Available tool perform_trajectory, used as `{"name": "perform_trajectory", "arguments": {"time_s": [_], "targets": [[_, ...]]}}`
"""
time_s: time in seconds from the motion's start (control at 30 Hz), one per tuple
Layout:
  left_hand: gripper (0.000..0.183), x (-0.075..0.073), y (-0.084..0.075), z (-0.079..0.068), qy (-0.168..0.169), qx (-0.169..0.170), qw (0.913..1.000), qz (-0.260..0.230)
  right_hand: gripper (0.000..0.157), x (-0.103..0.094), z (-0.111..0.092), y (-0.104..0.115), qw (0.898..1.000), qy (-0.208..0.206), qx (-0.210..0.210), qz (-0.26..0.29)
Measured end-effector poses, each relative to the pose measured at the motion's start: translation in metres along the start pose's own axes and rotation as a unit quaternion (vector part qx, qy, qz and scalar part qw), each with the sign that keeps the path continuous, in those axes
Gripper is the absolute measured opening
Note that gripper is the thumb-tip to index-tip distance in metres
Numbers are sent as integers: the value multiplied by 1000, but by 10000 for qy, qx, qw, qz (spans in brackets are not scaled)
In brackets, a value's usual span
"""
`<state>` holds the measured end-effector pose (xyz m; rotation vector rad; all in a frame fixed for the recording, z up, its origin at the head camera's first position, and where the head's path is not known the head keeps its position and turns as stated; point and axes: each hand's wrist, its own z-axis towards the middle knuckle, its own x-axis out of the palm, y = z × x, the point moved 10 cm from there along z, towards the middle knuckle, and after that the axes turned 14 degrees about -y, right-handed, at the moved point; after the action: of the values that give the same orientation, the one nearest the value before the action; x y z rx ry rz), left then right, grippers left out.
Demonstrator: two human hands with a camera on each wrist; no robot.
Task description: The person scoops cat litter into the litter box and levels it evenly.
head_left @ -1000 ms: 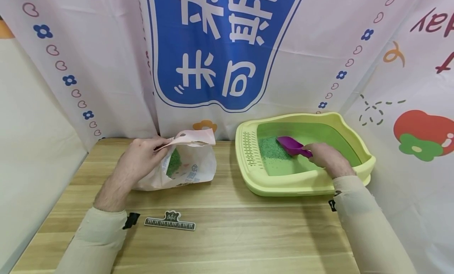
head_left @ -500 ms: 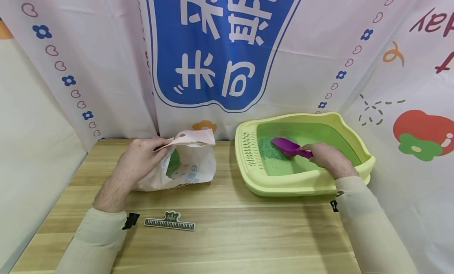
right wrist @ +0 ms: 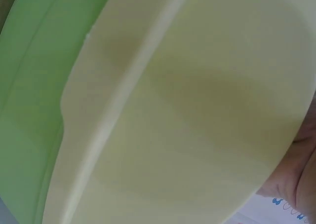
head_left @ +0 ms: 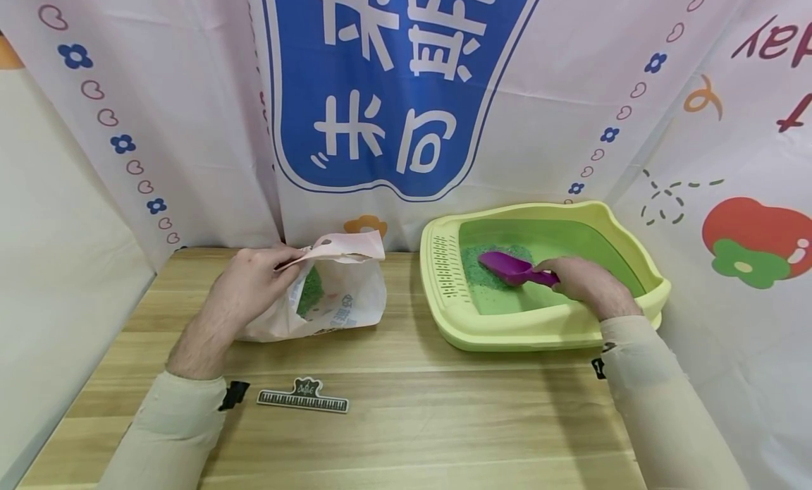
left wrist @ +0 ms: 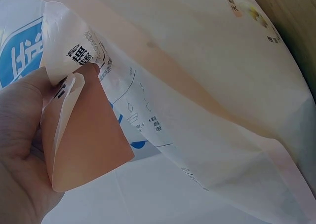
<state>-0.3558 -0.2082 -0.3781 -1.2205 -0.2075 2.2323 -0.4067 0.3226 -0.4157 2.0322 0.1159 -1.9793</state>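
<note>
My left hand (head_left: 254,282) pinches the top edge of a white and pink bag (head_left: 355,292), whose torn mouth faces right and shows green granules (head_left: 311,292) inside. In the left wrist view the thumb and fingers hold the bag's folded flap (left wrist: 94,135). My right hand (head_left: 580,278) grips the handle of a purple scoop (head_left: 507,266). The scoop's bowl lies low in a green and yellow litter box (head_left: 507,326), over the green granules (head_left: 478,271) at its left end. In the right wrist view the box's pale wall (right wrist: 197,110) hides most of the hand.
A black and white bag clip (head_left: 303,397) with a piano-key pattern lies on the wooden table (head_left: 412,419), in front of the bag. Printed cloth (head_left: 520,137) hangs behind the table's back edge and at the right side.
The purple scoop has slid left through the granules in the litter box, and a patch of granules now shows behind it. My left hand and the bag have stayed in place.
</note>
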Motion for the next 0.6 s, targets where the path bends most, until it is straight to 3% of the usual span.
{"name": "perform_trajectory", "arguments": {"time_s": [0.3, 0.6], "targets": [[23, 0, 0, 1, 8, -5, 10000, 3, 49, 4, 1, 8, 9988, 117, -439, 162], [22, 0, 0, 1, -13, 27, 10000, -25, 51, 5, 1, 11, 9979, 208, -565, 250]]}}
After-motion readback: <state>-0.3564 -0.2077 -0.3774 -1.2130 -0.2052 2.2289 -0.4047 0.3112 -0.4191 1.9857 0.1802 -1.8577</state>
